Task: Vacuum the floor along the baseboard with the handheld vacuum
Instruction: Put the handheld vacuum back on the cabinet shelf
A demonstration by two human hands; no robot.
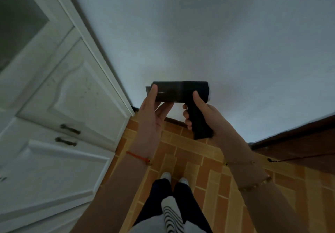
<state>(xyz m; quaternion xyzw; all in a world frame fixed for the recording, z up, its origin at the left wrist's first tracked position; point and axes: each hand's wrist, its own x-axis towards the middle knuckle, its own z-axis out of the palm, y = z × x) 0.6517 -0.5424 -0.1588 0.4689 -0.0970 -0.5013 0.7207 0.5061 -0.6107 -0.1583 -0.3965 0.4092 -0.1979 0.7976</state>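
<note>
The black handheld vacuum (178,91) is held up in front of the white wall, its barrel lying sideways with the nozzle end pointing left. My right hand (201,114) is wrapped around its pistol grip, thumb resting on the barrel. My left hand (151,112) holds the nozzle end, thumb on the front and fingers beneath. A dark baseboard (174,120) runs along the foot of the wall, just behind and below the vacuum, partly hidden by my hands. The floor (183,153) is orange-brown brick-pattern tile.
A white cabinet (59,116) with two dark handles stands on the left, meeting the wall at the corner. Dark wood trim (293,138) runs along the wall on the right. My feet (174,179) in white shoes stand on the tile below.
</note>
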